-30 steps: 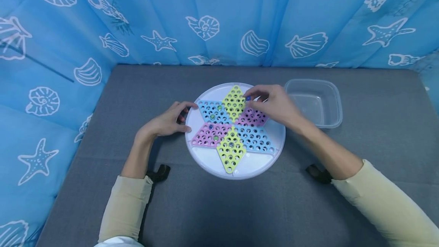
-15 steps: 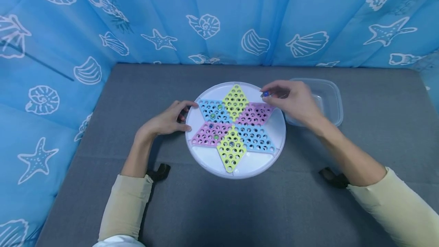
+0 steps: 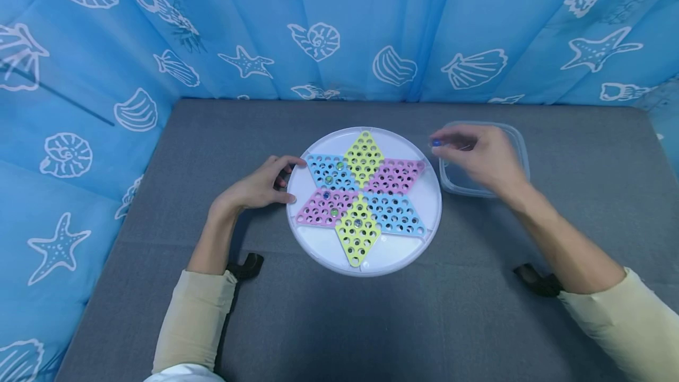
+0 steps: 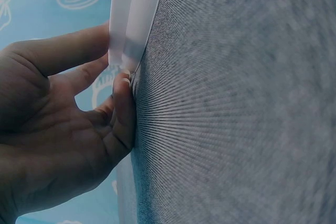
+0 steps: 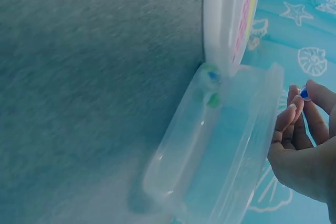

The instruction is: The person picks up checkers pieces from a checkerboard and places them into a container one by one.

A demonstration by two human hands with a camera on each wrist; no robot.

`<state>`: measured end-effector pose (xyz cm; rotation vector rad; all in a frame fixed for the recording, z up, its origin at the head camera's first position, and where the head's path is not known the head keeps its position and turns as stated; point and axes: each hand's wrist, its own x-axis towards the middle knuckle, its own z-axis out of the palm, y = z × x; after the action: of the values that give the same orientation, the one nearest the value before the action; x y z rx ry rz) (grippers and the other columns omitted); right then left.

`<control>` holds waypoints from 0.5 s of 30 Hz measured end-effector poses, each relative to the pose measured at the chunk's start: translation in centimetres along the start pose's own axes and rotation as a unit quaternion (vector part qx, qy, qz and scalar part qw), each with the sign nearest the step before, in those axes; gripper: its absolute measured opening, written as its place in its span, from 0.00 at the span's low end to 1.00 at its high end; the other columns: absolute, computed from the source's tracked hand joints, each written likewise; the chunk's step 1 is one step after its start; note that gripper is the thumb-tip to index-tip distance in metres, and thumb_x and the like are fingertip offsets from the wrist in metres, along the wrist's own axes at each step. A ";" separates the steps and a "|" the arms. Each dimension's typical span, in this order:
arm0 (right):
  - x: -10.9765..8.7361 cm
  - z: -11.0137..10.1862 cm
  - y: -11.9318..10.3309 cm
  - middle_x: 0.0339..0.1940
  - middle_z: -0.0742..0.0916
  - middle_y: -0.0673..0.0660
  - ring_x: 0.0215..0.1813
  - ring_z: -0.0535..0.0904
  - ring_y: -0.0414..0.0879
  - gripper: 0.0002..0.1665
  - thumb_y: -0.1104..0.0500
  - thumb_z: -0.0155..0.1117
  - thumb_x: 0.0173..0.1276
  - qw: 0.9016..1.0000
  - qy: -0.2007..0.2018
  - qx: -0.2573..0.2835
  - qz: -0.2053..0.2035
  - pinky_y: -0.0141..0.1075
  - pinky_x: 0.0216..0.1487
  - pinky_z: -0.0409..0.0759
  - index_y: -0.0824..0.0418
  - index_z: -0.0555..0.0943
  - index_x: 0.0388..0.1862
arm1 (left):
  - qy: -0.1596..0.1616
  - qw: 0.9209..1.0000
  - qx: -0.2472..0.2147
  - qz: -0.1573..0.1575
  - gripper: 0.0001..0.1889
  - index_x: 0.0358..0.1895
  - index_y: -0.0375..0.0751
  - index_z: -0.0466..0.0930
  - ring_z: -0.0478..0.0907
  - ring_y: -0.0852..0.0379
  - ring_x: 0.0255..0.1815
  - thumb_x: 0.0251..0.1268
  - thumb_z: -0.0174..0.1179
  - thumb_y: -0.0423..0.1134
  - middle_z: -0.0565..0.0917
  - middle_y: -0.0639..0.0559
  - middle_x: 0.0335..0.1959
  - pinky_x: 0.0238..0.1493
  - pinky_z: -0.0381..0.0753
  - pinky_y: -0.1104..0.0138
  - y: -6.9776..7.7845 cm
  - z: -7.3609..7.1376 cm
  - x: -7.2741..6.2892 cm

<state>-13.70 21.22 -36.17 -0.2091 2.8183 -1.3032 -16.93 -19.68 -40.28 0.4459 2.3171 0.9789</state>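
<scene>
My right hand [image 3: 480, 155] pinches a blue marble [image 3: 436, 142] between thumb and fingertips, over the left part of a clear plastic container [image 3: 522, 161]. The right wrist view shows the blue marble [image 5: 304, 93] at the fingertips, above the container's rim. To the left lies a round white Chinese checkers board [image 3: 395, 258] with a yellow, pink and blue star full of holes. Several marbles sit in it, among them a green marble [image 3: 334, 212] and a dark blue marble [image 3: 326, 195]. My left hand [image 3: 260, 184] holds the board's left rim with thumb and fingers.
Blue and green marbles [image 5: 212, 99] show through the container's wall in the right wrist view. A grey cloth [image 3: 339, 323] covers the table. Behind it hangs a blue curtain [image 3: 366, 28] with white shell prints. Dark straps [image 3: 249, 267] stick out near both forearms.
From above the board's upper right, my right hand has moved right to the container, carrying the blue marble. My left hand has stayed at the rim, and the marbles on the board keep their places.
</scene>
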 end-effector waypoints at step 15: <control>-0.4 -1.4 2.4 0.47 0.84 0.60 0.47 0.77 0.49 0.23 0.48 0.67 0.69 0.998 0.009 -0.031 0.050 0.36 0.44 0.72 0.60 0.81 0.57 | -0.003 1.000 0.004 -0.008 0.37 0.72 0.46 0.62 0.66 0.44 0.53 0.60 0.68 0.30 0.61 0.38 0.59 0.54 0.68 0.53 -0.1 0.0 0.1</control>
<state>-13.71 23.88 -37.10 -0.0564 2.8454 -1.2042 -17.00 -19.74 -40.41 0.4320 2.3164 0.9586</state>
